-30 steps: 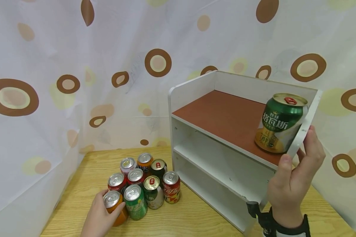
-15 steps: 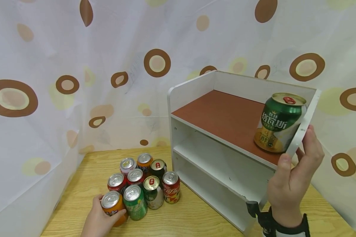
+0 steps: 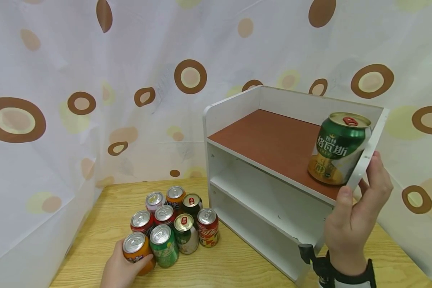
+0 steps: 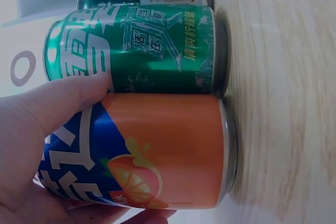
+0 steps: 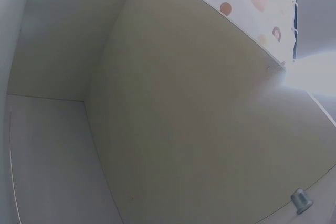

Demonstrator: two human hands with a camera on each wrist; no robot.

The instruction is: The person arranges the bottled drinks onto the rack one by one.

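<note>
In the head view my left hand (image 3: 119,267) grips an orange soda can (image 3: 138,252) standing at the near left corner of a cluster of cans. The left wrist view shows my thumb on the near side of this can (image 4: 168,145), fingers partly hidden behind it. A green soda can (image 3: 164,248) stands right beside it. My right hand (image 3: 356,220) holds the right side panel (image 3: 371,150) of a white shelf unit (image 3: 273,192), thumb in front and fingers on the outer side. Next to that panel, a green-and-gold kvass can (image 3: 340,150) stands upright on the brown top.
Behind the orange can stand several others, including a red can (image 3: 208,230), a white-and-green can (image 3: 186,236) and a dark red can (image 3: 142,222). They share a wooden table (image 3: 216,272). A patterned curtain (image 3: 158,140) hangs behind. The right wrist view shows mostly pale shelf boards (image 5: 184,103).
My left fingers and thumb have slid slightly lower on the orange can, and more of its lid and label shows. The right hand still holds the panel.
</note>
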